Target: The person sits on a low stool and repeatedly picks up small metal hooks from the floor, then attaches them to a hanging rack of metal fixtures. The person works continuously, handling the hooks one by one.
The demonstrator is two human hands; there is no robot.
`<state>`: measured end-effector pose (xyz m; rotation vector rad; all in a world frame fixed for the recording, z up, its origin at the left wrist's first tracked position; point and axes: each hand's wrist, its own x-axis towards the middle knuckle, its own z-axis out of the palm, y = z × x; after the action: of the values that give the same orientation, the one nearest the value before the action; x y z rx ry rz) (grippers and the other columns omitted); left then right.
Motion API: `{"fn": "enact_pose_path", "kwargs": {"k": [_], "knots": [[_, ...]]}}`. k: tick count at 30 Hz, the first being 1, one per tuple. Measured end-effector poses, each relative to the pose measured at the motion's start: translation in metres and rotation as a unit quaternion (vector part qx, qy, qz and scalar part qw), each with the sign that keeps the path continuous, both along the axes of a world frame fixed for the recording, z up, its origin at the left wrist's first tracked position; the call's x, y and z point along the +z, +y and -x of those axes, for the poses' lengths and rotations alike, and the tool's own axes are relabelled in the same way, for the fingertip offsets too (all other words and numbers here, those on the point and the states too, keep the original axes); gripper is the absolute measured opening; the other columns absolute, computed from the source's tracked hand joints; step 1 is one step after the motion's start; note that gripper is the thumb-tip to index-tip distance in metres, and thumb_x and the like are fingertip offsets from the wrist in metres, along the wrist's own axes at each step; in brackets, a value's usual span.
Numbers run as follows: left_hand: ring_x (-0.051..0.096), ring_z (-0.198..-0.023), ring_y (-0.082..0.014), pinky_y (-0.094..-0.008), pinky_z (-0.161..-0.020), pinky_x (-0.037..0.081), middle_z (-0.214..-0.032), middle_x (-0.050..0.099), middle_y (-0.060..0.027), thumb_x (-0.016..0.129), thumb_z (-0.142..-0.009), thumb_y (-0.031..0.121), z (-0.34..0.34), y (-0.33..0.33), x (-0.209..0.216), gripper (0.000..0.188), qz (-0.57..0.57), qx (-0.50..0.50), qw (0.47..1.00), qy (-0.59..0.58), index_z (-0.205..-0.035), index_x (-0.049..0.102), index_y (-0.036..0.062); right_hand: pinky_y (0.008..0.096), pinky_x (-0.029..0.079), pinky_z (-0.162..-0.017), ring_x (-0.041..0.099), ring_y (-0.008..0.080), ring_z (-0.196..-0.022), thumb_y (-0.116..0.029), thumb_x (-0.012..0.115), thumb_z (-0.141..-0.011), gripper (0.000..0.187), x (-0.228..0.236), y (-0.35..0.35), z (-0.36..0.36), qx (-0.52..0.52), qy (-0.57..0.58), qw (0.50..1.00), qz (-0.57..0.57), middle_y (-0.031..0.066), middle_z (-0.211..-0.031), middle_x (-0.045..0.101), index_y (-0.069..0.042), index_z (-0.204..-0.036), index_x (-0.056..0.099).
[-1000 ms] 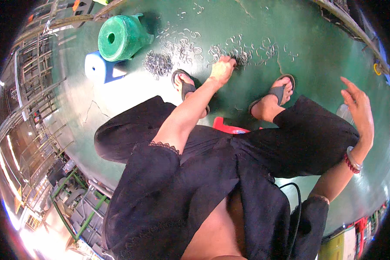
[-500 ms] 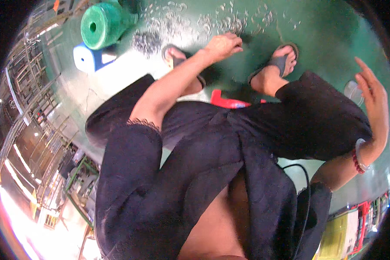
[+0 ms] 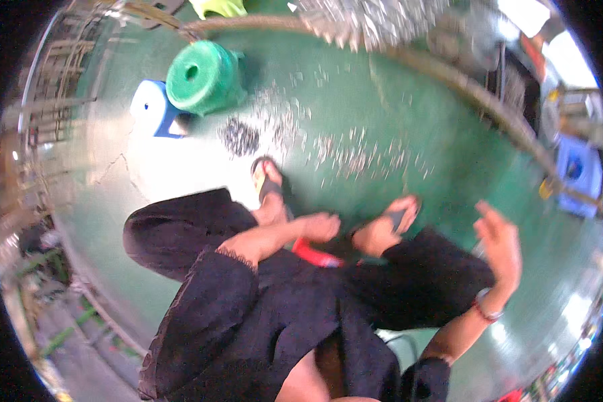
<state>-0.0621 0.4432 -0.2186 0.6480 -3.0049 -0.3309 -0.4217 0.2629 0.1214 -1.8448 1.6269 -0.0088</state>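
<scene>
My left hand (image 3: 320, 226) hangs between my knees, near my left sandal (image 3: 268, 175). Its fingers are curled in, and whether anything is inside them is hidden. Out past my right knee, my right hand (image 3: 499, 248) is raised with its fingers stretched and nothing in it. Ahead of my feet, many small shiny metal pieces (image 3: 358, 159) lie scattered over the green floor. A darker heap of small pieces (image 3: 238, 137) sits at their left. Between my legs shows the edge of a red plastic object (image 3: 315, 254).
A green round stool (image 3: 204, 79) stands at the front left beside a blue-and-white stool (image 3: 155, 108). Along the far side runs a long pole (image 3: 442, 70), with a blurred mass of shiny metal (image 3: 375, 20) above it. At the right is a blue plastic stool (image 3: 578, 175).
The view has tilted up, bringing the far pole and metal mass into sight. My left hand has drawn back from above the pieces toward my lap. My right hand stays raised.
</scene>
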Motion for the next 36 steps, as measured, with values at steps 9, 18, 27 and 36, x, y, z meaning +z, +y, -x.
{"fn": "enact_pose_path", "kwargs": {"k": [9,18,27,36], "knots": [[0.052,-0.098,-0.0349,-0.0425,-0.070,0.051,-0.095,0.050,-0.0185,0.044,-0.080,0.008,0.026,-0.071,0.071,0.020,-0.250,0.262,0.929,0.075,-0.098,0.044,0.0003,0.0182,0.036,-0.040,0.053,0.0072,-0.050,-0.015,0.055,-0.089,0.028,-0.020,-0.039,-0.132,-0.143,-0.283,0.945,0.081,0.0068,-0.072,0.062,0.000,-0.112,0.059],[0.059,-0.082,-0.0305,-0.0404,-0.071,0.048,-0.089,0.060,-0.0164,0.051,-0.085,0.008,0.004,-0.204,0.151,0.014,-0.134,0.483,0.736,0.455,-0.097,0.057,0.0023,0.0193,0.033,-0.037,0.050,0.0069,-0.041,-0.017,0.059,-0.088,0.032,-0.024,-0.090,-0.256,-0.205,-0.397,0.872,0.202,0.0060,-0.065,0.061,0.004,-0.112,0.057],[0.062,-0.067,-0.0159,-0.0298,-0.060,0.050,-0.079,0.065,-0.0096,0.057,-0.084,0.010,-0.024,-0.220,0.210,0.017,-0.298,0.486,0.581,0.580,-0.096,0.061,-0.0002,0.0223,0.036,-0.036,0.051,0.0080,-0.039,-0.017,0.063,-0.084,0.037,-0.014,-0.112,-0.277,-0.178,-0.274,0.904,0.274,0.0083,-0.060,0.063,0.007,-0.111,0.057],[0.061,-0.062,-0.0116,-0.0268,-0.056,0.051,-0.073,0.066,-0.0078,0.063,-0.082,0.016,-0.029,-0.231,0.212,0.019,-0.302,0.478,0.581,0.586,-0.091,0.064,-0.0005,0.0260,0.045,-0.046,0.056,0.0113,-0.041,-0.031,0.062,-0.082,0.036,0.026,-0.125,-0.289,-0.137,-0.037,0.952,0.270,0.0068,-0.057,0.063,0.003,-0.094,0.067]]}}
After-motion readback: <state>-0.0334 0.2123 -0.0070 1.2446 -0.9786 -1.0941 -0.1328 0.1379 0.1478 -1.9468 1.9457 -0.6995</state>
